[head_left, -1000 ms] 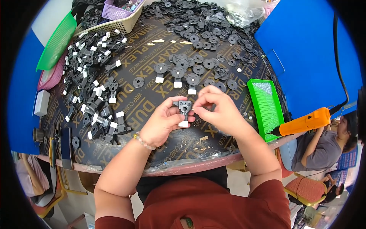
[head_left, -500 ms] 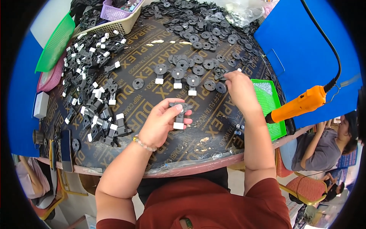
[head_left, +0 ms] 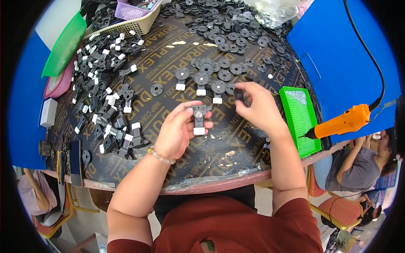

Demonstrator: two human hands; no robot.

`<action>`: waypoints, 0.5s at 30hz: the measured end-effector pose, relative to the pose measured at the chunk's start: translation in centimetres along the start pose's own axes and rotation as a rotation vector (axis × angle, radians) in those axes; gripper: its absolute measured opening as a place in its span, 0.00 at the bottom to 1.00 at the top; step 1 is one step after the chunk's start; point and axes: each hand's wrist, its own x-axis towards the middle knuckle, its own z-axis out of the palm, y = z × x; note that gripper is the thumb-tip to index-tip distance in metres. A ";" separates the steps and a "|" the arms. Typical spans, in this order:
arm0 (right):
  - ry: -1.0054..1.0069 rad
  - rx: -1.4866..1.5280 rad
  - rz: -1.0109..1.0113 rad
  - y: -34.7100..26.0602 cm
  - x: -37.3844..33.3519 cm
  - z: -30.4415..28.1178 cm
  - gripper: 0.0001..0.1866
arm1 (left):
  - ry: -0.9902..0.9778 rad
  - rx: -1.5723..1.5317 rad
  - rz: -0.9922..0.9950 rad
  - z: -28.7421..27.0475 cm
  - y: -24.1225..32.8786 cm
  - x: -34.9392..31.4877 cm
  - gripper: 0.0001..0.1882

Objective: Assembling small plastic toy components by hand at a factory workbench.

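Note:
My left hand (head_left: 177,130) is closed around a black plastic bracket (head_left: 199,118) with a white block at its near end and a small round metal piece near its top. To the right, my right hand (head_left: 262,109) pinches a dark disc (head_left: 240,95), partly covered by the fingers. Beyond both hands lie three joined pieces, such as this black disc on a white-ended bracket (head_left: 218,87). Loose black discs (head_left: 225,75) are spread around and behind them. A single disc (head_left: 157,89) lies off to the left.
A heap of white-tipped black brackets (head_left: 114,97) covers the table's left side. Many discs (head_left: 219,25) are piled at the back. An orange electric screwdriver (head_left: 341,121) hangs above a green tray (head_left: 297,122) at the right. Baskets (head_left: 143,23) and a phone (head_left: 76,162) are at the left.
My right hand has drawn back toward my left hand and slightly nearer, bringing a dark disc from the group. My left thumb has shifted, uncovering the bracket's round metal piece.

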 end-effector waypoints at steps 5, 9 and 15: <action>-0.306 -0.259 0.093 -1.5 -1.7 1.3 0.20 | 0.064 -0.001 0.062 0.0 0.4 0.3 0.19; -0.170 -0.278 0.153 -1.7 -0.8 0.3 0.18 | 0.069 -0.015 0.075 -0.3 0.5 0.2 0.19; -0.459 0.056 -0.191 -1.4 -1.4 0.0 0.33 | 0.076 -0.019 0.081 -0.4 0.4 0.3 0.20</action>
